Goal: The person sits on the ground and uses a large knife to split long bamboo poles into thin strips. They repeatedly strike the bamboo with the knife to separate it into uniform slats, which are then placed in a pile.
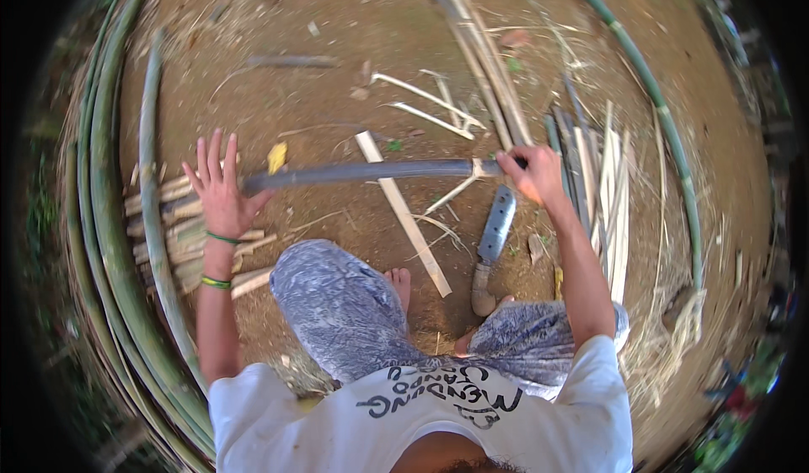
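A dark length of bamboo lies crosswise in front of my knees, with a pale node ring near its right end. My right hand is closed around that end. At the other end, my left hand has its fingers spread, its palm over or against the bamboo; whether it presses on it I cannot tell. A pale flat bamboo strip passes beneath the bamboo on the ground. Just below my right hand lies a broad-bladed knife with a curved wooden handle, close to my foot.
Long green bamboo poles line the left side, beside a stack of cut pieces. Split slats are piled at right, near a curved green pole. Long pale strips and thin offcuts lie ahead on bare soil.
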{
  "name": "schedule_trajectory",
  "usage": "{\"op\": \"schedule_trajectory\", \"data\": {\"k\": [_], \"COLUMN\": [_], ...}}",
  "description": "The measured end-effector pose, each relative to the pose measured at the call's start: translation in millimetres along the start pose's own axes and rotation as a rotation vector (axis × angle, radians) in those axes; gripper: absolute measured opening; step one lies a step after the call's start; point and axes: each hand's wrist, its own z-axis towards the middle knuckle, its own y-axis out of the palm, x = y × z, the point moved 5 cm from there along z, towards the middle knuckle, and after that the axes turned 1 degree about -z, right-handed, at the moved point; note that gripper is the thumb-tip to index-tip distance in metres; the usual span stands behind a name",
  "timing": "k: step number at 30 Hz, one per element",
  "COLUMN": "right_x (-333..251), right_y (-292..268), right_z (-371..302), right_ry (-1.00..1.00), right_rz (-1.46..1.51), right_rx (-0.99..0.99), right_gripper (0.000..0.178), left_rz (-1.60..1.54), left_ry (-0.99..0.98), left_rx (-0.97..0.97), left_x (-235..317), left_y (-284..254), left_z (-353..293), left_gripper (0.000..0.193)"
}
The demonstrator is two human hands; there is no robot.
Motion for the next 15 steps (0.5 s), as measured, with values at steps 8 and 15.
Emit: {"op": "schedule_trajectory", "data": {"k": [8, 15], "right_x": [38.4, 55.6], "right_y": [-60.6, 215.7], "right_z": [-35.6, -210.3], "right_ry": [-0.077, 1.008], "right_rz": [0.243, 0.003], "right_rx": [0.909, 0.122], "right_gripper": [0.048, 0.074], "left_rz": [-0.377, -1.265], "left_ry": [0.007, -0.736], "left_rx": [-0.54, -0.916], "left_x": [-48.7, 1.4], "left_y": [35.2, 21.2], "left_z": [18.9, -27.2], "left_gripper": [0.034, 0.022]}}
